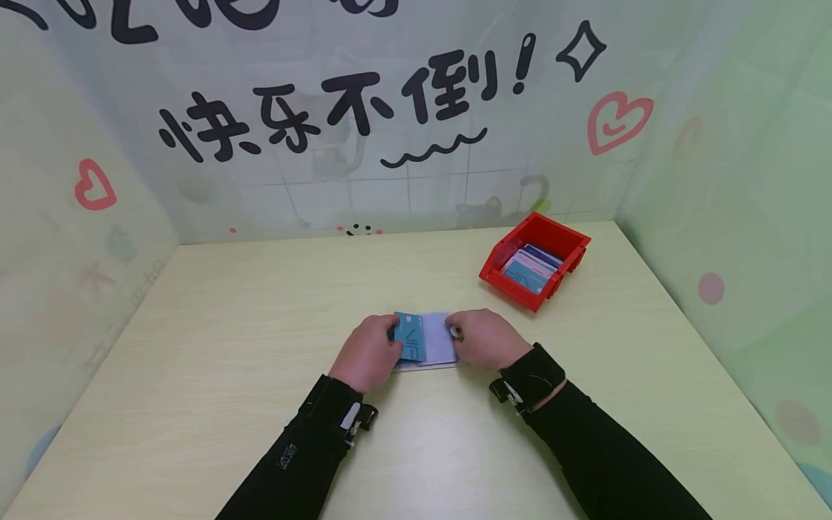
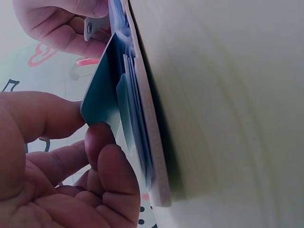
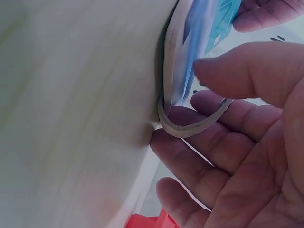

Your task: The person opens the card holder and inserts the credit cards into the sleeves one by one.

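A teal card (image 1: 409, 337) with "VIP" lettering is pinched between the thumb and fingers of my left hand (image 1: 367, 354). It lies over the left part of an opened card holder (image 1: 440, 338) with pale lilac, see-through sleeves. In the left wrist view the card (image 2: 100, 92) tilts away from the stacked sleeves; whether its far edge sits inside one, I cannot tell. My right hand (image 1: 489, 339) grips the holder's right edge, thumb at the sleeves and fingers by the cover. A strap (image 3: 185, 130) loops from the cover past those fingers.
A red bin (image 1: 572, 238) with several cards (image 1: 528, 271) in it stands at the back right of the light wooden table (image 1: 273, 325). Printed wall panels (image 1: 364, 195) enclose the table's back and sides.
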The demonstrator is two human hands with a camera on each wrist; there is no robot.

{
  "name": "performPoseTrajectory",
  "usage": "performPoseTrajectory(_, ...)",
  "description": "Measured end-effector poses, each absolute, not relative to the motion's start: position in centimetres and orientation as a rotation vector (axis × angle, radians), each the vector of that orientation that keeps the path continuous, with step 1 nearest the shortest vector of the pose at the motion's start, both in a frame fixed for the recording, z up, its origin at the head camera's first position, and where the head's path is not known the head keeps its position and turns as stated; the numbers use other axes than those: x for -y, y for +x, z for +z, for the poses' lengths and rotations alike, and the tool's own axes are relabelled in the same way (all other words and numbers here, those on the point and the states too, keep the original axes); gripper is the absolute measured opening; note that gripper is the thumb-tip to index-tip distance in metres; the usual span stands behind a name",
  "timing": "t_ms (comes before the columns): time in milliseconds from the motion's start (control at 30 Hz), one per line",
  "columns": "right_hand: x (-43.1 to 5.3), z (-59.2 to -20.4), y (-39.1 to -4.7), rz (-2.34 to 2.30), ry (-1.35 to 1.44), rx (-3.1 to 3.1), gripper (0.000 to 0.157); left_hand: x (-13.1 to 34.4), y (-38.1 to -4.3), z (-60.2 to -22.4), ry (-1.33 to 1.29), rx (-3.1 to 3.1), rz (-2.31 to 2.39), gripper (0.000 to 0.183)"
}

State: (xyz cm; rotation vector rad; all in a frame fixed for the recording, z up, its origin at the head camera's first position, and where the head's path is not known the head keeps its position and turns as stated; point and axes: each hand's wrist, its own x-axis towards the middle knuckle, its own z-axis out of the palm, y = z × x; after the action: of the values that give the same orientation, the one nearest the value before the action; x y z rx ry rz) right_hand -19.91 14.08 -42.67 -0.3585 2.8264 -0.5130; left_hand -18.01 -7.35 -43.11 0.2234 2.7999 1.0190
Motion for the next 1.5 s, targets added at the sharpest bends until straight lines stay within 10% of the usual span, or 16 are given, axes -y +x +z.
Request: performPoseTrajectory(1500, -14.3, -42.8, -20.0, -0.529, -0.381, -2.835, 0.044, 5.8, -17.6, -43.1, 0.339, -2.769, 0.856, 0.06)
